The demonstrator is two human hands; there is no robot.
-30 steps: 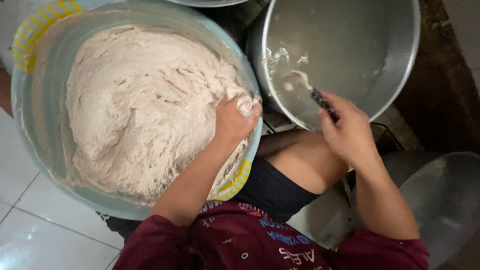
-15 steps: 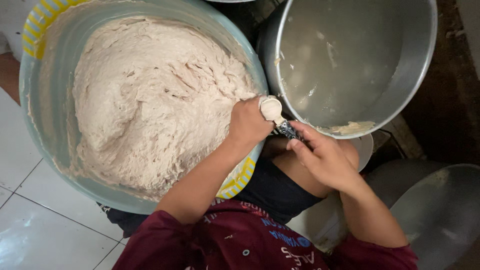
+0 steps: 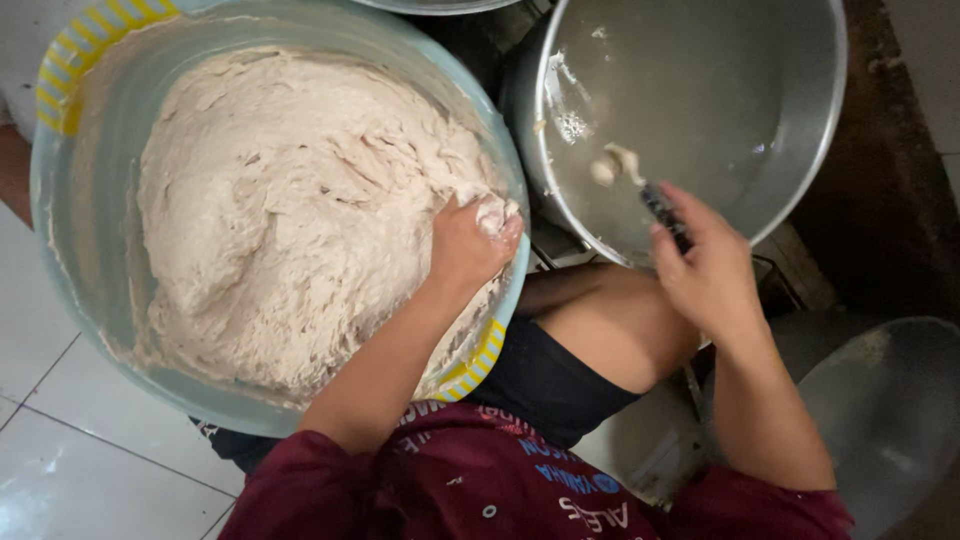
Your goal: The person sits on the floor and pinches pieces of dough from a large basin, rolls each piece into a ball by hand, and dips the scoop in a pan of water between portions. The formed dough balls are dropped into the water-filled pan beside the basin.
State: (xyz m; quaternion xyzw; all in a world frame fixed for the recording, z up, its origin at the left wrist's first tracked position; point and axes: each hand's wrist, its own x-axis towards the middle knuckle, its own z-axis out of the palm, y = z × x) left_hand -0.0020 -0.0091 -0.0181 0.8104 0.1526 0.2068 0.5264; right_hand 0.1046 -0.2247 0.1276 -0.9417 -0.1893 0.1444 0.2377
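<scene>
A large pale blue plastic basin (image 3: 70, 260) with a yellow-striped rim holds a big mass of sticky off-white dough (image 3: 290, 220). My left hand (image 3: 470, 245) rests at the basin's right edge, fingers closed on a small lump of dough. To the right stands a big metal pot (image 3: 790, 130), smeared with bits of dough inside. My right hand (image 3: 705, 270) grips a dark-handled spoon (image 3: 650, 195), whose dough-coated tip reaches into the pot.
My bare knee (image 3: 610, 325) sits between basin and pot. A second grey metal vessel (image 3: 890, 420) lies at lower right. White floor tiles (image 3: 90, 470) show at lower left, and another metal rim (image 3: 440, 5) peeks in at the top.
My right hand has swung the spoon from the basin's edge back over into the metal pot. My left hand stays at the basin rim, pinching dough.
</scene>
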